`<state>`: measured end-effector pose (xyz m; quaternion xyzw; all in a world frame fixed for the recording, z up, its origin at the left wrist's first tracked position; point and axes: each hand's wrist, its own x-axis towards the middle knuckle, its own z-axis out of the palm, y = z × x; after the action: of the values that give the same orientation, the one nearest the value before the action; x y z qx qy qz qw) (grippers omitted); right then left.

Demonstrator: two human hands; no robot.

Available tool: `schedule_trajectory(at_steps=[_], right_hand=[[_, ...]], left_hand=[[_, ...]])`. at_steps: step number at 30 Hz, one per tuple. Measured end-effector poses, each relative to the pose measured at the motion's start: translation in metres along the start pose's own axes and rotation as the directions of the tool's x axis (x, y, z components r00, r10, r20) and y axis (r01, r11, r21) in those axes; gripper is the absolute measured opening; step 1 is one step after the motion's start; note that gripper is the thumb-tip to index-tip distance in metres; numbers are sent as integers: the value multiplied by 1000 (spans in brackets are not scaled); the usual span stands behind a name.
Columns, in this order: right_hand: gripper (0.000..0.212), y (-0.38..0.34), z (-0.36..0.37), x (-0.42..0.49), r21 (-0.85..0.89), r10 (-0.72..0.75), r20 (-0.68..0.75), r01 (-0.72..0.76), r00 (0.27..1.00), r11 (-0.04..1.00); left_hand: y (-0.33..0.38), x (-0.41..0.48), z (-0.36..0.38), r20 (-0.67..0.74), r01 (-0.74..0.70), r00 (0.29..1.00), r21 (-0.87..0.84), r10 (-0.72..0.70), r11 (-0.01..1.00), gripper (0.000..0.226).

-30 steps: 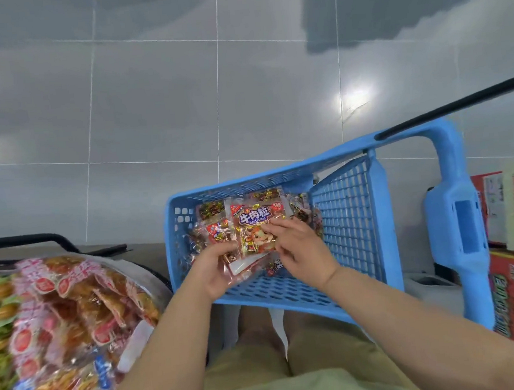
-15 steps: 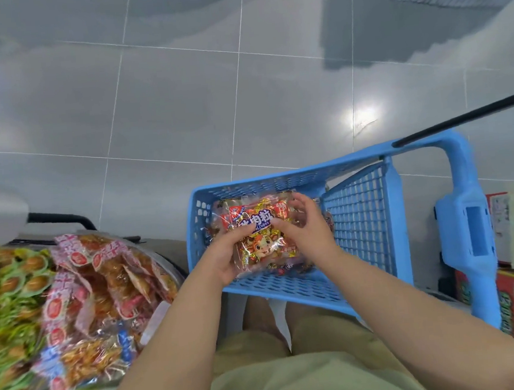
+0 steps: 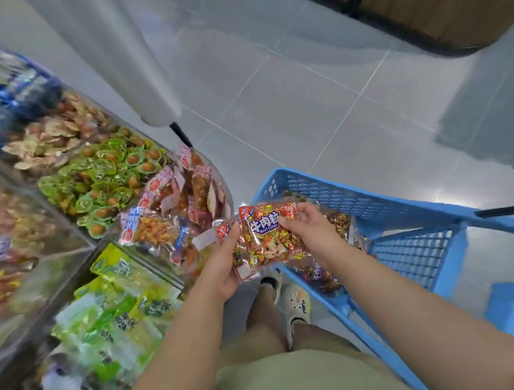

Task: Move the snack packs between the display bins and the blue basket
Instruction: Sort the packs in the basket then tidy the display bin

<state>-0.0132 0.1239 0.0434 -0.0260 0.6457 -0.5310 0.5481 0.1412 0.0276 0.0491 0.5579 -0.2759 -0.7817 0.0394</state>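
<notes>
**Red-and-gold, light and slippery — a two-handed hold**

A small stack of red-and-gold clear-film beef-cube snack packs sits in both hands, just left of the blue perforated plastic basket and near the clear-walled display bins. The left hand cups the stack from below with its thumb pressed on the front. The right hand curls its fingers round the right edge. Further packs lie in the basket. The stack looks light and soft, and glossy film slides on film — so I judge it best clamped face to back across all layers, not pinched by one sealed edge.
</notes>
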Motion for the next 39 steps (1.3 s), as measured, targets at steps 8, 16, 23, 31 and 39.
schedule_trajectory(at_steps=[8, 16, 23, 31, 39], right_hand=[[42, 0, 117, -24, -162, 40, 302, 10, 952, 987], [41, 19, 240, -51, -334, 12, 440, 151, 898, 930], [26, 15, 328, -64, -252, -51, 444, 180, 894, 951], [35, -31, 412, -63, -326, -408, 308, 499, 859, 803], [27, -26, 484, -29, -630, -364, 477, 600, 800, 493]], left_hand=[[-19, -84, -95, -284, -211, 952, -335, 115, 918, 65], [-35, -151, -225, -547, -431, 808, -298, 218, 852, 31], [-31, -212, -348, -660, -461, 694, -100, 288, 882, 64], [21, -232, -392, -529, -575, 737, -162, 422, 802, 33], [72, -229, -401, -560, -652, 682, -176, 470, 737, 87]])
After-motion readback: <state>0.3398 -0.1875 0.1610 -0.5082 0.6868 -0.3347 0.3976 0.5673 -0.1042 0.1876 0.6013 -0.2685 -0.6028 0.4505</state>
